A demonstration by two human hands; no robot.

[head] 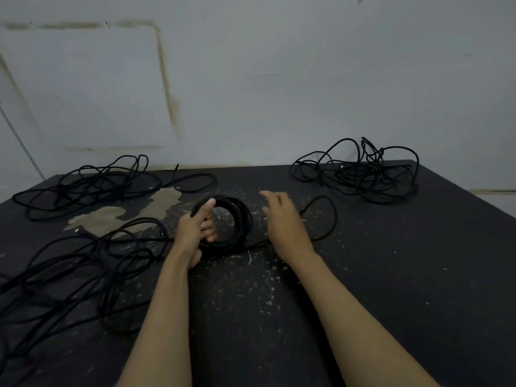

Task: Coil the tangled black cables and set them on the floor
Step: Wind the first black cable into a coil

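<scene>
Progress, partial: one round coil of black cable (237,219) gripped in left hand (195,230) on speckled black worktop (391,275), its loose tail (324,216) beyond the open, empty right hand (282,222); three tangled black cable heaps, far-left (83,185), near-left (69,275), far-right (360,171), judged uncoiled; nothing seen floored

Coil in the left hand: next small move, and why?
Probably the right hand, open and holding nothing, takes the loose tail beside it and lays another loop onto the coil that the left hand grips; that tail lies uncoiled on the table.
</scene>
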